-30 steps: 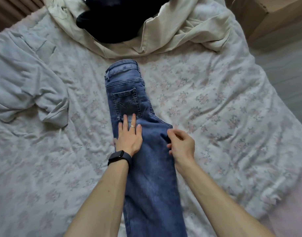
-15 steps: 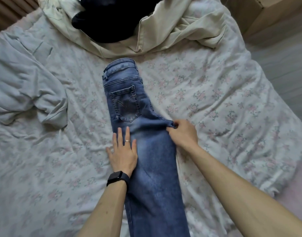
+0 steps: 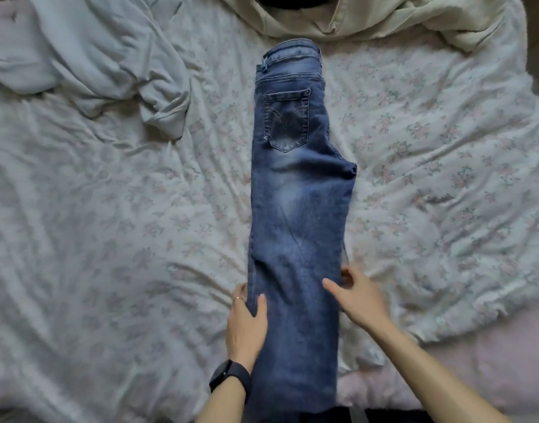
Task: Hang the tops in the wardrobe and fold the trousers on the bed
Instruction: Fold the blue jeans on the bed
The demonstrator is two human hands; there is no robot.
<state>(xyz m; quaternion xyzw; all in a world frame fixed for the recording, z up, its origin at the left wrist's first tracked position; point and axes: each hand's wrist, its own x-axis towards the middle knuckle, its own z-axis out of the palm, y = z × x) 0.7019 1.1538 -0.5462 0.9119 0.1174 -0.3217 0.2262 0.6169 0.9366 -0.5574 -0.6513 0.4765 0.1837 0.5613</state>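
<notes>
Head view: the bed's floral duvet (image 3: 430,148) carries a pair of blue jeans (image 3: 295,209), folded leg on leg, lying lengthwise down its middle with the waistband toward the far edge and the hems at the near edge. A pale grey top (image 3: 94,56) is crumpled at the far left corner and a cream garment (image 3: 384,19) lies along the far edge. The left hand (image 3: 246,325) pinches the leg's left edge, thumb on top. The right hand (image 3: 359,297) grips the right edge opposite. The left wrist wears a black watch (image 3: 231,377).

The jeans (image 3: 295,215) are matt blue denim, faded in patches. Under the jeans, the bedspread (image 3: 109,239) is crumpled floral cloth; left of them, a soft pale top (image 3: 94,56).
</notes>
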